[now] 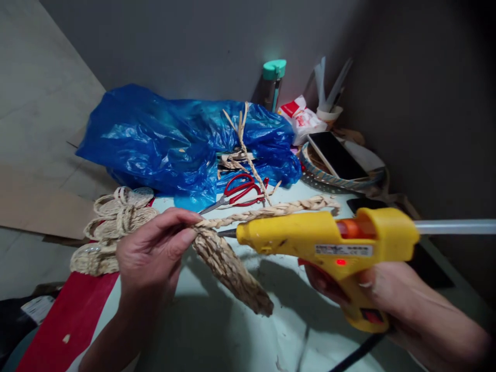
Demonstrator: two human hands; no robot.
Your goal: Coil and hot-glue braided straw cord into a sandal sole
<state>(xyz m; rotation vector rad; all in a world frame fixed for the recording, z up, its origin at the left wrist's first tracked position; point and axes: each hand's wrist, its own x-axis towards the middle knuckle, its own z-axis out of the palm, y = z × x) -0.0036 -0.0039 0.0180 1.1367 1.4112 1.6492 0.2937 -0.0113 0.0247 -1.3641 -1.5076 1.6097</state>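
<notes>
Left hand (157,250): pinching woven piece (232,273), long axis slanting down-right from it
Right hand (387,289): gripping glue gun (294,232), pointing at left hand

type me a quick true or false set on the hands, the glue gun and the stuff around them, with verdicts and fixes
1. The right hand holds a yellow glue gun. True.
2. The yellow glue gun shows a green glow on its side. False: its small light is red.
3. The left hand pinches a braided piece close to the nozzle. True.
4. Red-handled scissors lie on the near side of the blue plastic bag. True.
5. The blades of the red-handled scissors point away from the left hand. False: they point toward it.
</notes>
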